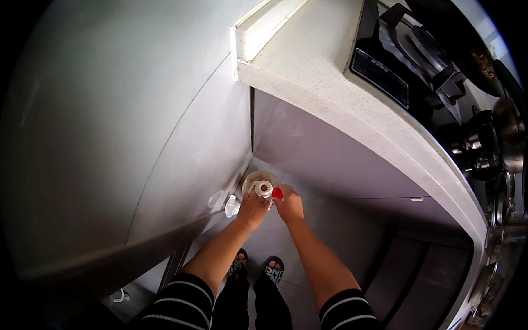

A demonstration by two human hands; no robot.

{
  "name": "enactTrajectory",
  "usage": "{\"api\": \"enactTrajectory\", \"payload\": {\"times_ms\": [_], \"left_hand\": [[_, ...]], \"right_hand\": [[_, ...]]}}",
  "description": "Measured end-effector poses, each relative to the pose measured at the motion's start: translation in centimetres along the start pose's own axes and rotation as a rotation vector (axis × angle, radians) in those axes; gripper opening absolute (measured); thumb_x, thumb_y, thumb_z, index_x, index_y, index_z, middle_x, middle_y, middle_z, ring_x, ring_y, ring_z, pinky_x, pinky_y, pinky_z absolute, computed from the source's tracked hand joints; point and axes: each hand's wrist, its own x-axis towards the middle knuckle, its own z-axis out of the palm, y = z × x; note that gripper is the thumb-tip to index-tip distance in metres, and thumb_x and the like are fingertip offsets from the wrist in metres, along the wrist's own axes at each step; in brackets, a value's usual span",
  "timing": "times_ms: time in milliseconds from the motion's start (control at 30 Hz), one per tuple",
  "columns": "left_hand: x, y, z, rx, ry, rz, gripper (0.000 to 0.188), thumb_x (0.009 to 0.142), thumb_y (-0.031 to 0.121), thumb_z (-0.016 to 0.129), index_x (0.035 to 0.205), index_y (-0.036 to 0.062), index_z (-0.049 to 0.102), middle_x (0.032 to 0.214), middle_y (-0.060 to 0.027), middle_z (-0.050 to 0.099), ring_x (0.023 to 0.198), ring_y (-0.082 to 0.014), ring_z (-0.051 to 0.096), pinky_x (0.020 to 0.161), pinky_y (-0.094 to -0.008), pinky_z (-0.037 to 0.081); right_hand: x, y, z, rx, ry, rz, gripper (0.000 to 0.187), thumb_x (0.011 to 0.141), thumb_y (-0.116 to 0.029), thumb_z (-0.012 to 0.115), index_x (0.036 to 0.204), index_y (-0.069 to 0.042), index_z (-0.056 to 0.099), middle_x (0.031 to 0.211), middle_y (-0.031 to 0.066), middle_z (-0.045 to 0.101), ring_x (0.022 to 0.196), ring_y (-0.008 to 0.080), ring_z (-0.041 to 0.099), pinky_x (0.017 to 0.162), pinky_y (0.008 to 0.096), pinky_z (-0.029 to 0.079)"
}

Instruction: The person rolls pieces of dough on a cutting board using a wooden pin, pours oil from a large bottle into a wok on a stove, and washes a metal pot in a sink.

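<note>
Low in the corner, between the wall and the cabinet, is a pale round container (250, 181). Its white top has a small round mouth (264, 188) that looks brown inside. My left hand (254, 209) is closed at the near side of this top, its fingertips partly hidden. Just right of the mouth, my right hand (289, 204) pinches a small red cap-like piece (278, 193), apart from the opening. What lies under my fingers is hidden.
A small white item (232, 206) stands by the wall, left of the container. The speckled counter (313, 79) overhangs on the right, carrying a black gas stove (380, 76) and several pans. My sandalled feet (273, 270) are on the grey tiled floor (320, 231).
</note>
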Motion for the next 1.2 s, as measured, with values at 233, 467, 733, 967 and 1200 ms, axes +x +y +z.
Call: {"api": "enactTrajectory", "payload": {"times_ms": [233,467,733,967,1200], "left_hand": [[-6.5,2.0,0.9,-0.146,0.253,-0.121,0.036,0.076,0.023,0.069,0.107,0.0090,0.058,0.108,-0.0071,0.056,0.112,-0.0272,0.047,0.095,-0.0484,0.031],[-8.4,2.2,0.8,-0.147,0.305,-0.007,0.030,0.074,0.021,0.071,0.100,0.0082,0.061,0.118,-0.0084,0.051,0.119,-0.0288,0.043,0.096,-0.0485,0.031],[-7.1,2.1,-3.7,0.040,0.291,-0.003,0.026,0.076,0.022,0.069,0.097,0.0064,0.066,0.138,-0.0087,0.039,0.134,-0.0304,0.026,0.105,-0.0549,0.023],[-9.0,2.1,-6.3,-0.008,0.257,-0.066,0.019,0.076,0.021,0.069,0.088,0.0070,0.065,0.135,-0.0100,0.041,0.131,-0.0336,0.028,0.103,-0.0567,0.025],[-12.2,3.2,-7.8,-0.049,0.303,-0.088,0.022,0.072,0.022,0.073,0.089,0.0084,0.065,0.128,-0.0111,0.046,0.126,-0.0351,0.034,0.097,-0.0556,0.029]], "right_hand": [[1.7,1.8,3.7,-0.232,-0.238,-0.265,0.033,0.080,-0.003,0.058,0.112,-0.006,0.061,0.119,0.0100,0.059,0.112,0.0294,0.053,0.095,0.0383,0.046],[2.4,-1.3,3.5,-0.558,-0.477,-0.326,0.028,0.082,-0.019,0.061,0.107,-0.006,0.060,0.112,0.0114,0.059,0.113,0.0287,0.053,0.091,0.0380,0.049],[2.3,-1.8,2.3,-0.633,-0.403,-0.506,0.031,0.083,-0.029,0.064,0.107,-0.008,0.061,0.117,0.0121,0.053,0.113,0.0276,0.052,0.085,0.0391,0.052],[2.0,-2.8,4.5,-0.502,-0.344,0.042,0.037,0.084,-0.036,0.064,0.105,-0.006,0.064,0.119,0.0178,0.053,0.103,0.0324,0.060,0.083,0.0409,0.052],[3.6,-5.3,1.8,-0.363,-0.648,0.321,0.043,0.084,-0.035,0.064,0.115,-0.005,0.060,0.129,0.0188,0.050,0.112,0.0343,0.057,0.087,0.0407,0.052]]}}
